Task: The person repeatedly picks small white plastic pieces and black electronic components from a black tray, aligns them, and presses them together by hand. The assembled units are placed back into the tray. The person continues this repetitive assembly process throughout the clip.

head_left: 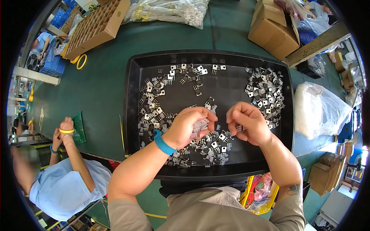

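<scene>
The left hand [189,126] curls its grip shut around a small bunch of transistors [201,125]; the right hand [246,122] pinches one more between its fingertips, just beside. These parts look light, stiff and prickly, with thin legs that probably bend, so the flat bodies seem safest to take. More lie scattered across the black tray [133,69] on the green desk [104,82].
</scene>
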Demonstrator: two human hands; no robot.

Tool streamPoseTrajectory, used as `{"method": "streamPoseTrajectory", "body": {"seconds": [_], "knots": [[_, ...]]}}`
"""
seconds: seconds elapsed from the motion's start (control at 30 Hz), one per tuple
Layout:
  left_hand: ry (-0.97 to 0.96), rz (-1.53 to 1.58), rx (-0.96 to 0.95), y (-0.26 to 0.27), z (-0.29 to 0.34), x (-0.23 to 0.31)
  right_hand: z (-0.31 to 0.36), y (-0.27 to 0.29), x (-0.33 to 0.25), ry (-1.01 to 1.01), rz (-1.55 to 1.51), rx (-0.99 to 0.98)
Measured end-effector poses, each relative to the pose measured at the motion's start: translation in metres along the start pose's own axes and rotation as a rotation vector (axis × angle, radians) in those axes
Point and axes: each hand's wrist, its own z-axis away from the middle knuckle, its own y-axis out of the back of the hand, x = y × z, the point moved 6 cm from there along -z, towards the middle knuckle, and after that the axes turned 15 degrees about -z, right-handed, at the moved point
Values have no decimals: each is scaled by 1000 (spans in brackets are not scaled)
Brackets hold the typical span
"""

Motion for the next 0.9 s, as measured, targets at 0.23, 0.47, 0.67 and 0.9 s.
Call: {"method": "streamPoseTrajectory", "body": {"seconds": [0.23, 0.47, 0.67, 0.9], "knots": [[-23, -28, 6, -9, 1, 5, 11, -26, 15, 59, 1422, -315], [-48, -28, -18, -9, 3, 9, 9, -27, 6, -51, 1033, -288], [-24, 20, -28, -8, 1, 5, 15, -15, -24, 287, 533, 70], [-44, 28, -26, -9, 2, 3, 19, -30, -16, 375, 497, 149]]}}
